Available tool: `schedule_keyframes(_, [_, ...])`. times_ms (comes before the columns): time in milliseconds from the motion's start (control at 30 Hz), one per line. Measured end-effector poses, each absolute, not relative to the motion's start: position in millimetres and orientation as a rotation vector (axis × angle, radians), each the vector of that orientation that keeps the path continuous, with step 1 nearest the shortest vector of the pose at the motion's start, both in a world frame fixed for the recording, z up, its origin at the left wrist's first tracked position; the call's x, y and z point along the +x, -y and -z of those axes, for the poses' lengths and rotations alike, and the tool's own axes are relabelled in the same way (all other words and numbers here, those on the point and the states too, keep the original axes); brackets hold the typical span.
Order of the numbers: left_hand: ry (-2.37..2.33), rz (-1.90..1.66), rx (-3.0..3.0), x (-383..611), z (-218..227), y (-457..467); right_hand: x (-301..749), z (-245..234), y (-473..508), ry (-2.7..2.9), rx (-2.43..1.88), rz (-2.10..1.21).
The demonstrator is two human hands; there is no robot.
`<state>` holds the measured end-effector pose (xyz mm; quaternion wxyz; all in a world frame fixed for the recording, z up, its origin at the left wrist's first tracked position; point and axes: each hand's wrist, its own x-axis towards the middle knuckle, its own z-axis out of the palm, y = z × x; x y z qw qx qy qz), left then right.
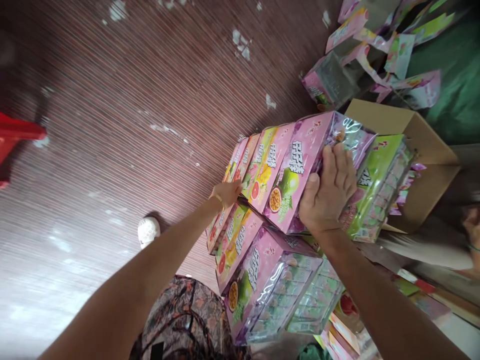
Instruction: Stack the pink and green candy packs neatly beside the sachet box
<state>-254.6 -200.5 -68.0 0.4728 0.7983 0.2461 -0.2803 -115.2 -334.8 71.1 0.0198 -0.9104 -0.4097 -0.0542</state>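
Two rows of fruit-printed snack boxes [279,170] with clear plastic fronts are packed side by side. My right hand [330,187] lies flat, fingers stretched, against the clear front of a pink passion-fruit box [296,165] in the upper row. At the row's left side, my left hand [227,192] has its fingers pressed together on the edge of a box, their tips partly hidden. Beyond my right hand is a green box [378,190] with wrapped pieces behind its window. Below, another pink box [262,280] shows its clear front.
An open cardboard carton [431,165] stands at the right, with loose wrapped pieces beside the green box. Opened and folded packaging [375,55] is heaped at the upper right. A red plastic object [18,130] sits at the left edge. A person's hand [473,225] shows at far right.
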Motion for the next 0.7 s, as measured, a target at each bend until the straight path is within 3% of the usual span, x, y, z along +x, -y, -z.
schedule_keyframes(133, [-0.735, 0.642, 1.937, -289, 69, 193, -116, -71, 334, 1.276, -2.805, 0.161])
schedule_keyframes(233, [-0.944, 0.455, 1.963, -240, 97, 163, -111, -69, 340, 1.342, -2.742, 0.221])
schedule_keyframes(367, [-0.797, 0.471, 2.027, -188, 138, 167, -104, -66, 346, 1.458, -2.635, 0.267])
schedule_keyframes(567, [-0.686, 0.737, 1.933, -296, 135, 210, -107, -67, 344, 1.424, -2.649, 0.239])
schedule_keyframes(700, [-0.858, 0.501, 1.957, -272, 147, 163, -105, -68, 347, 1.477, -2.607, 0.229])
